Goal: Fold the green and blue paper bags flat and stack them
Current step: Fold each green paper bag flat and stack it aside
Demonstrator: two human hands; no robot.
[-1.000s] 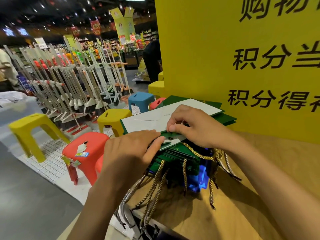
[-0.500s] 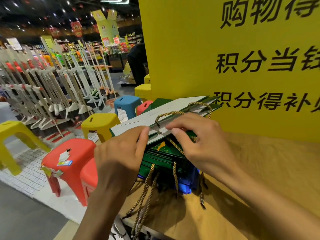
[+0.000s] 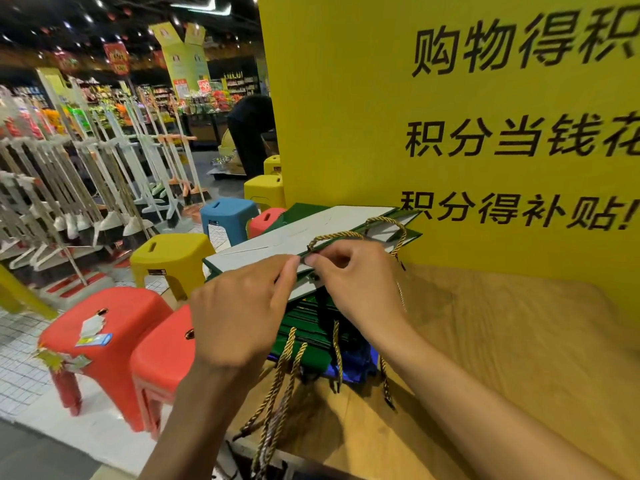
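A green paper bag [image 3: 294, 237] with a pale inner face lies folded on top of a stack of green bags [image 3: 308, 327] at the left end of a wooden table [image 3: 502, 358]. My left hand [image 3: 242, 313] and my right hand [image 3: 353, 289] meet at its near edge and pinch that edge between fingertips and thumbs. A gold rope handle [image 3: 349, 235] arcs over the bag just beyond my right hand. A blue bag [image 3: 353, 362] peeks out under the stack. More gold ropes [image 3: 277, 393] hang off the table's front.
A tall yellow sign board [image 3: 450, 116] with black characters stands right behind the bags. Red stools [image 3: 114, 327], yellow stools [image 3: 173, 258] and a blue stool [image 3: 228, 213] crowd the floor to the left. Racks of brooms [image 3: 69, 185] line the aisle; a person [image 3: 249, 133] bends far back.
My left hand moved up from flat on the stack to the top bag's near edge beside my right hand. A gold rope handle came out onto the bag. The view shifted right.
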